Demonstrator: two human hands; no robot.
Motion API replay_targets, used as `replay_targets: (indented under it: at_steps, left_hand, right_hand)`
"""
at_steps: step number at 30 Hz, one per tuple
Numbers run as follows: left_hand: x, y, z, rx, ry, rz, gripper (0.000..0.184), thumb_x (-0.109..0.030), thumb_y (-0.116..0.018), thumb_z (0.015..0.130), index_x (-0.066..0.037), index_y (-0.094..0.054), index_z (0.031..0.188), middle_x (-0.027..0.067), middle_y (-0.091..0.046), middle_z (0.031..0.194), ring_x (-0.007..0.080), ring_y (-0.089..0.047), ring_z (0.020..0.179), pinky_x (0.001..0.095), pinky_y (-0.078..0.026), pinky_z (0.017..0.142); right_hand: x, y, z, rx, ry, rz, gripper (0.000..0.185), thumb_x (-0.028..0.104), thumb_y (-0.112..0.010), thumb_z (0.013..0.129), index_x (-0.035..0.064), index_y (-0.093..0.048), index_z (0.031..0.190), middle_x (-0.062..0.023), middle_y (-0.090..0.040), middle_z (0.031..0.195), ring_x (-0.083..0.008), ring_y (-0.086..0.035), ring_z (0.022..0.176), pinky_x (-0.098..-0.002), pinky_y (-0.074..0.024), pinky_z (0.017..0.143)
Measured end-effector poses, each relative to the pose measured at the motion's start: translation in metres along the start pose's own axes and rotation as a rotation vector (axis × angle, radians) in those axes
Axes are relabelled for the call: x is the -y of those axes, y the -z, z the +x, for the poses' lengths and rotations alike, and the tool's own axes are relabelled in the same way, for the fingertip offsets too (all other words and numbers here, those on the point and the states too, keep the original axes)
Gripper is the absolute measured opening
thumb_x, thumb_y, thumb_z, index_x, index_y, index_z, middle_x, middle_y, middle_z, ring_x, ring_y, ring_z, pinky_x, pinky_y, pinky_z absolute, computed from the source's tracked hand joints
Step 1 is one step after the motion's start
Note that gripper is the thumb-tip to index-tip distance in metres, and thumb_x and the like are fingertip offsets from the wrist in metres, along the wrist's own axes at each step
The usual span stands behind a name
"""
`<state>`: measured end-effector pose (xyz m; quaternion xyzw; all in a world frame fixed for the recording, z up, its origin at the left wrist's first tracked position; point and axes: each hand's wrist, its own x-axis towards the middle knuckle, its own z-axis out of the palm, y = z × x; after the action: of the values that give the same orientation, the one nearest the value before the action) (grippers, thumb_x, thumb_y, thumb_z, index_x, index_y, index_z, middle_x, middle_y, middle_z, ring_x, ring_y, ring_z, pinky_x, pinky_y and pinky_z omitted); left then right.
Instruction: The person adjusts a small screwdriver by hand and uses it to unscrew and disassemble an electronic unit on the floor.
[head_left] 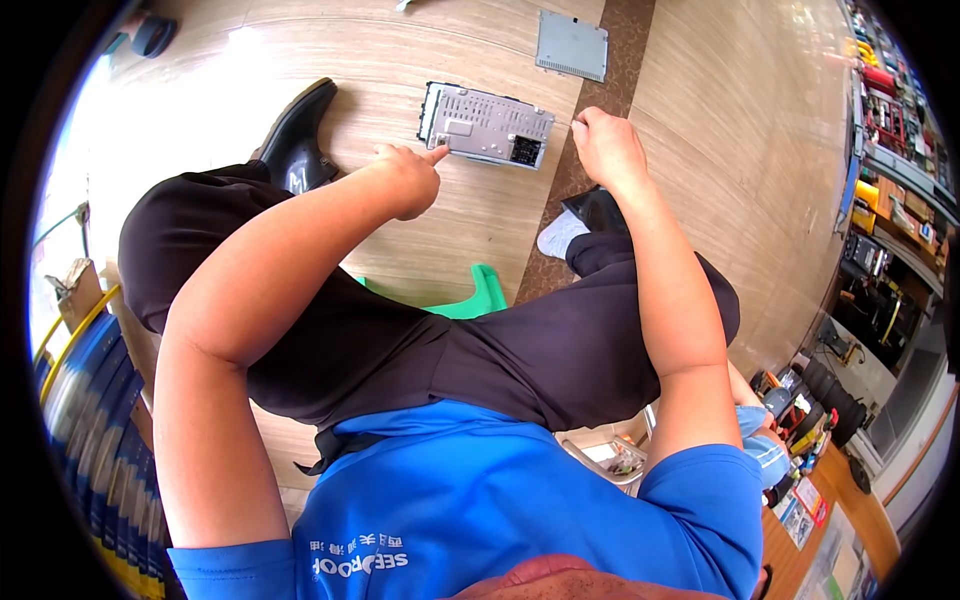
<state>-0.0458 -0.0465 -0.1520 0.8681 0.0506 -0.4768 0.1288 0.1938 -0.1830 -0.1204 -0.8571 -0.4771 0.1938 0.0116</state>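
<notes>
A silver metal car stereo unit (490,122) lies on the floor in front of me, its slotted casing facing up and a black connector socket near its right end. My left hand (405,178) stretches its index finger to the unit's near left edge, with the other fingers curled in and nothing visible in them. Just off the unit's right end, my right hand (608,145) is closed in a pinch. What it holds, if anything, is too small to make out. Beyond the unit lies a flat grey metal cover plate (572,46).
I sit on a green plastic stool (478,298), with a black boot (298,140) left of the unit. A dark floor strip (625,60) runs past the right end. Crowded shelves (890,200) line the right, and blue-and-yellow stacked items (100,430) stand at left.
</notes>
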Motion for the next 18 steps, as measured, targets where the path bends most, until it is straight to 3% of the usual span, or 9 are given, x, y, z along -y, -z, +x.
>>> replay_targets:
  at_steps: [13,15,18]
  left_hand:
    - [-0.0006,0.0002,0.0006,0.008,0.009,0.015,0.052,-0.035,-0.070,0.094,-0.011,-0.058,0.138,0.0036,-0.010,0.171,0.0321,-0.056,0.130,0.0503,-0.051,0.095]
    - [-0.0008,0.0000,0.0010,0.011,0.011,0.013,0.052,-0.035,-0.070,0.094,-0.011,-0.058,0.138,0.0035,-0.010,0.171,0.0321,-0.056,0.130,0.0506,-0.051,0.095]
    - [-0.0009,-0.0017,0.0026,0.003,0.016,0.015,0.052,-0.035,-0.070,0.094,-0.011,-0.058,0.138,0.0033,-0.010,0.171,0.0318,-0.056,0.130,0.0506,-0.051,0.095]
  right_hand:
    - [-0.0018,-0.0042,0.0009,-0.025,0.025,-0.009,0.026,0.026,-0.059,0.096,0.0003,-0.066,0.099,-0.0291,-0.069,0.089,-0.0470,-0.068,0.091,-0.0548,-0.0540,0.083]
    - [-0.0010,-0.0045,-0.0005,-0.045,0.021,-0.022,0.023,0.024,-0.060,0.097,0.0022,-0.067,0.100,-0.0246,-0.070,0.088,-0.0439,-0.068,0.088,-0.0508,-0.0533,0.079]
    - [0.0005,-0.0046,-0.0015,-0.058,0.037,0.003,0.021,0.022,-0.060,0.096,0.0022,-0.067,0.100,-0.0246,-0.070,0.088,-0.0437,-0.068,0.088,-0.0505,-0.0534,0.079]
